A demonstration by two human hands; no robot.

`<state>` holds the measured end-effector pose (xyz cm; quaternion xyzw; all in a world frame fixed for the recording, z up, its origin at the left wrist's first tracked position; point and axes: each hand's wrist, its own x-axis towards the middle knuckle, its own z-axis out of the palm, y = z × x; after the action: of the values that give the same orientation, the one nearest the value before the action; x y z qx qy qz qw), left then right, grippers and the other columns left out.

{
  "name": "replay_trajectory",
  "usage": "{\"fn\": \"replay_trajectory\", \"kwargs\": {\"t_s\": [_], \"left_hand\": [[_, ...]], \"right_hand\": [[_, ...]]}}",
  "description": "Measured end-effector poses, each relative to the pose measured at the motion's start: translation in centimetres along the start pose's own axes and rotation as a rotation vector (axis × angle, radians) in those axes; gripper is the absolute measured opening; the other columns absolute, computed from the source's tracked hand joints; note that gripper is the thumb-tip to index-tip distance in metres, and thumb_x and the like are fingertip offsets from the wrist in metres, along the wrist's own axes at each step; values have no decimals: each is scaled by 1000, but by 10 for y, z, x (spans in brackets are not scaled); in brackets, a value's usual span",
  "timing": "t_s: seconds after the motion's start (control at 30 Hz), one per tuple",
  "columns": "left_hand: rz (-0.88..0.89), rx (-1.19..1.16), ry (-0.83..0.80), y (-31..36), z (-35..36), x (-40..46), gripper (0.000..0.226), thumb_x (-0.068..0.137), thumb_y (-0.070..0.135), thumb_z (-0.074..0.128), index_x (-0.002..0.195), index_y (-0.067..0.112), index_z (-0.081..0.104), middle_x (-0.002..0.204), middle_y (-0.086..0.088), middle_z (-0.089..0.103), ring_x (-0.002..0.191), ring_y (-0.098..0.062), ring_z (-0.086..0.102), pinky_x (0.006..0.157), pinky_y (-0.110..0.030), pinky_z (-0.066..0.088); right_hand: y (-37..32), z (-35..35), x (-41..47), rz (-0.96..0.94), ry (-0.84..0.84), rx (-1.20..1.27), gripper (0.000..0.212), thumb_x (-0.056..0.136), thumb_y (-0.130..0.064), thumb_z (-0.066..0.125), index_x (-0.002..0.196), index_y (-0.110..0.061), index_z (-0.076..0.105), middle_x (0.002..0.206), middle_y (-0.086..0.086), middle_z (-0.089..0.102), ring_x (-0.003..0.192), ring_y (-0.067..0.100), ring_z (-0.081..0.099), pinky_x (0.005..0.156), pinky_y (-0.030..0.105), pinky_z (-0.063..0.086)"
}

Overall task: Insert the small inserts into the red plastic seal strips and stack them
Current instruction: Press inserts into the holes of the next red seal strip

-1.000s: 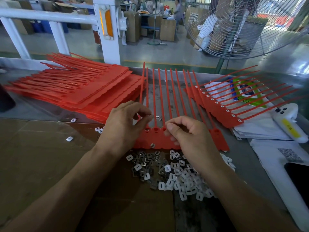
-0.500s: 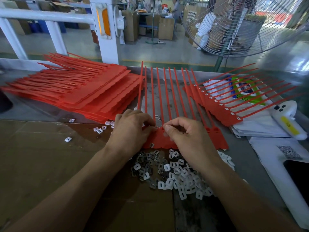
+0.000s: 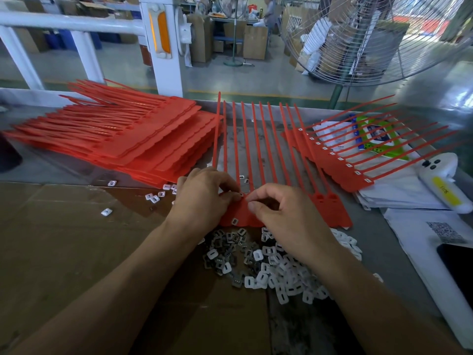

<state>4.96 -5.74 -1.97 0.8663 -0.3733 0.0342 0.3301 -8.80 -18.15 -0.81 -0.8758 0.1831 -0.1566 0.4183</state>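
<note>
A: Fingers?
B: Left hand [image 3: 204, 198] fingers [image 3: 231, 187] curled, pinching at the strip [image 3: 240, 208] head, frame centre. Right hand [image 3: 284, 213] fingers [image 3: 258, 198] curled too, tips meeting the left ones on the same strip. What's pinched between them is too small to tell.
A: Strip?
B: Flat on the table [image 3: 258, 139], tails pointing to the top of the frame. One insert [image 3: 234, 221] lies on its near edge.
A: Around it?
B: Insert pile [image 3: 276, 267] just below the hands. Red stack [image 3: 128, 139] upper left. Filled strip [image 3: 340, 160] centre right, over papers [image 3: 399, 190]. Cardboard [image 3: 76, 239] lower left. Fan [image 3: 371, 39] upper right.
</note>
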Motion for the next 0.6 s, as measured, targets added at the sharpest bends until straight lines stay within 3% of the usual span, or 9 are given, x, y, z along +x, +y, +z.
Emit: {"fn": "replay_trajectory", "kwargs": {"t_s": [0.1,0.23,0.33,0.6], "left_hand": [[-5,-6,1,1,-1,-1,5,89,37,73,93,40,73,95,24,57,107,-9,49,99,-37,31],[-14,-25,0,3,-2,-1,5,88,36,74,91,39,74,91,25,55,105,-10,51,103,-44,37],[-17,-41,-14,5,-3,-2,5,88,35,74,90,39,74,91,25,56,105,-10,52,103,-48,41],[-23,-63,-46,5,-6,-4,9,90,30,71,93,38,74,100,15,63,108,-14,54,102,-48,43]], "right_hand": [[-3,4,-2,-35,-32,-103,13,99,-27,68,107,-32,76,97,-18,73,74,-3,66,66,8,47],[-5,7,-3,-81,-34,-174,12,97,-28,70,105,-31,77,105,-19,71,91,-6,63,75,9,45],[-5,10,-3,-107,-18,-206,9,96,-29,71,103,-31,77,104,-18,69,96,-2,62,83,15,48],[-4,21,0,-174,-16,-335,13,92,-36,75,104,-34,75,100,-18,61,96,3,58,87,26,46]]}}
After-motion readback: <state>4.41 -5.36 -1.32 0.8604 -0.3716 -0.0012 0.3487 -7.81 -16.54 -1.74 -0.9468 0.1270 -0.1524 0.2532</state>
